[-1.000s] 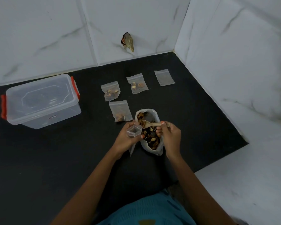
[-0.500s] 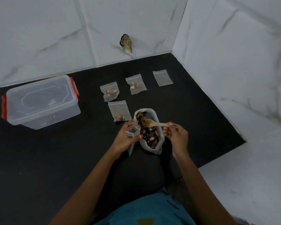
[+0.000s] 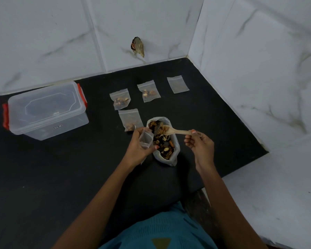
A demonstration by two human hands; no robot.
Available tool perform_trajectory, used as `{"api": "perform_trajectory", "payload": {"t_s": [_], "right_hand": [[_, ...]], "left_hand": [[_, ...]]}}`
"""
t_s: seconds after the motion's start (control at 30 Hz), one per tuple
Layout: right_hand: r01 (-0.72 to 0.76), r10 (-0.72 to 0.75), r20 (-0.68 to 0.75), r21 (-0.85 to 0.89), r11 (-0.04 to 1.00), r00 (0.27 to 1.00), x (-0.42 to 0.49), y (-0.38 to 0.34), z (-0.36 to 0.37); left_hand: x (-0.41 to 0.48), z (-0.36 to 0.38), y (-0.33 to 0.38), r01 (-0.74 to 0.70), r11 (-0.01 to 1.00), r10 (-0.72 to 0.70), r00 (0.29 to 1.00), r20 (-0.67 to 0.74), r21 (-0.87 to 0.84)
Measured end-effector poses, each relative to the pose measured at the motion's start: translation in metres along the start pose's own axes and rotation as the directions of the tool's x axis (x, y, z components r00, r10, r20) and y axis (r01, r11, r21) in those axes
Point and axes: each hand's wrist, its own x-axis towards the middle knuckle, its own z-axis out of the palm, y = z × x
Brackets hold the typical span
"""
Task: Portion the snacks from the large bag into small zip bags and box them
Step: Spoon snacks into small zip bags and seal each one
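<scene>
At centre frame a person's left hand point(image 3: 138, 148) grips a small clear plastic zip bag point(image 3: 146, 138), fingers point(image 3: 152, 149) curled round it, just left of a large open plastic bag of mixed nuts and dried fruit point(image 3: 167, 155) lying on the black table point(image 3: 61, 168). The right hand point(image 3: 199, 144) pinches the handle end of a pale wooden spoon point(image 3: 176, 131), whose loaded bowl sits over the large bag's mouth. Three filled small zip bags point(image 3: 120, 101) lie flat above and left of the large bag, and a flat, seemingly empty zip bag point(image 3: 178, 84) lies farther right. A lidded clear plastic box with red clasps point(image 3: 45, 110) stands at the left, well apart, below the white marble-tiled wall point(image 3: 43, 33).
</scene>
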Motion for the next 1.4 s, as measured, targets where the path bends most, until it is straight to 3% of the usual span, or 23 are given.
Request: {"api": "perform_trajectory", "payload": {"t_s": [0.27, 0.53, 0.73, 1.0, 1.3, 1.4], "right_hand": [[0.118, -0.117, 0.111, -0.007, 0.993, 0.987, -0.027, -0.029, 0.0], [0.381, -0.339, 0.203, -0.23, 0.895, 0.919, -0.046, -0.032, 0.006], [0.642, -0.523, 0.376, -0.383, 0.664, 0.765, -0.055, -0.03, 0.015], [0.85, -0.629, 0.575, -0.4, 0.342, 0.523, -0.06, -0.03, 0.02], [0.868, -0.638, 0.589, -0.368, 0.334, 0.496, -0.054, -0.03, 0.017], [0.794, -0.637, 0.475, -0.346, 0.5, 0.607, -0.051, -0.035, 0.012]], "left_hand": [[0.001, 0.007, 0.008, -0.064, 0.996, 0.068, 0.995, -0.075, 0.061], [0.001, 0.014, 0.011, -0.091, 0.994, 0.097, 0.991, -0.094, 0.062], [0.0, 0.019, 0.013, -0.129, 0.983, 0.145, 0.982, -0.12, 0.133], [-0.005, 0.017, 0.018, -0.124, 0.992, 0.125, 0.984, -0.129, 0.01], [-0.007, 0.016, 0.021, -0.143, 0.989, 0.137, 0.983, -0.125, -0.037], [-0.006, 0.015, 0.018, -0.131, 0.99, 0.124, 0.984, -0.127, -0.051]]}}
